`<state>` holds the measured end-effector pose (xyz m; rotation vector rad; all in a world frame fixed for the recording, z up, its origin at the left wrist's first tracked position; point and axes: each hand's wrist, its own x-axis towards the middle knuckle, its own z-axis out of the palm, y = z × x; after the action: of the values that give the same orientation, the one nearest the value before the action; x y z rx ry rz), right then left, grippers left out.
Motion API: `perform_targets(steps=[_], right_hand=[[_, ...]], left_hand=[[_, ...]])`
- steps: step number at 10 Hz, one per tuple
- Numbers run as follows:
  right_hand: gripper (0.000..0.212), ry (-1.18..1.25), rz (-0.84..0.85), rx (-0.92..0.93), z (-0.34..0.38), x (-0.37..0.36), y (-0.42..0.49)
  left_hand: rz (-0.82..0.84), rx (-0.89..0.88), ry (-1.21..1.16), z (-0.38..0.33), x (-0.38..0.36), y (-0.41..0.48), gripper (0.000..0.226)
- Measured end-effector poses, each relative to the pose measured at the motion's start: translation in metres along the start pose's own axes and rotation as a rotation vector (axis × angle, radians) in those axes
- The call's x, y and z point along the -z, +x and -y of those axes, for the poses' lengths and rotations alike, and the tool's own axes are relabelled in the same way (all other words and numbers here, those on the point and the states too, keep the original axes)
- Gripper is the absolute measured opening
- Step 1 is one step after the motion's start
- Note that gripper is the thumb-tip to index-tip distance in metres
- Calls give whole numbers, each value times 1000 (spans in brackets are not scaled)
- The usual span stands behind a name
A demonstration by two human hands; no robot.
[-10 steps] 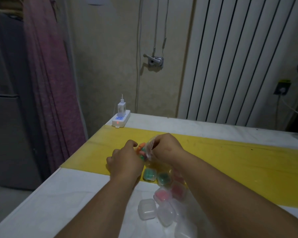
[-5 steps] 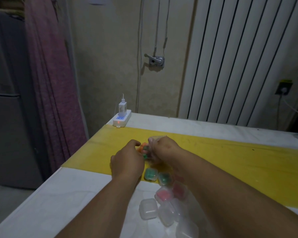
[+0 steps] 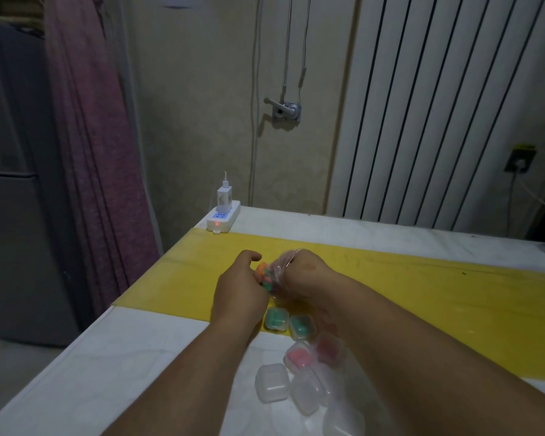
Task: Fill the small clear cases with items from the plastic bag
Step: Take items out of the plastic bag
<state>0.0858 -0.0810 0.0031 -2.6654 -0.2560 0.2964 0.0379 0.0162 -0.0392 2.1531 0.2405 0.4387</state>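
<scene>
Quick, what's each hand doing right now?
Left hand: curled at the colourful items; hold cannot be told.
Right hand: holds the plastic bag.

free: yellow mat [image 3: 422,297] to my right | blocked: clear cases [image 3: 272,382] clustered near me; power strip [image 3: 223,219] far-left corner

The plastic bag [image 3: 279,265] is thin, glossy, crinkled film. The small clear cases [image 3: 272,382] are smooth, translucent hard plastic. A matt yellow sheet [image 3: 422,287] crosses the pale, smooth tabletop [image 3: 139,357]. The curtain [image 3: 92,152] is soft, matt purple cloth.
</scene>
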Motion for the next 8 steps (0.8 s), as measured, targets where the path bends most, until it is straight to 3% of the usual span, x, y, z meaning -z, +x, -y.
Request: perform_targets(steps=[1, 3, 4, 5, 6, 8], right_hand=[[24, -125, -23, 81, 2, 1, -6], [26, -28, 37, 68, -2, -3, -7], [6, 365, -206, 61, -13, -7, -10], [9, 275, -211, 112, -20, -7, -1], [8, 364, -187, 92, -24, -5, 2], [15, 316, -153, 115, -18, -5, -5]], left_hand=[[25, -3, -14, -1, 0, 0, 53], [15, -15, -16, 0, 0, -1, 46], [15, -25, -22, -1, 1, -1, 45], [33, -23, -17, -1, -1, -1, 50], [27, -20, -21, 0, -2, 0, 52], [11, -27, -23, 2, -3, 1, 49]])
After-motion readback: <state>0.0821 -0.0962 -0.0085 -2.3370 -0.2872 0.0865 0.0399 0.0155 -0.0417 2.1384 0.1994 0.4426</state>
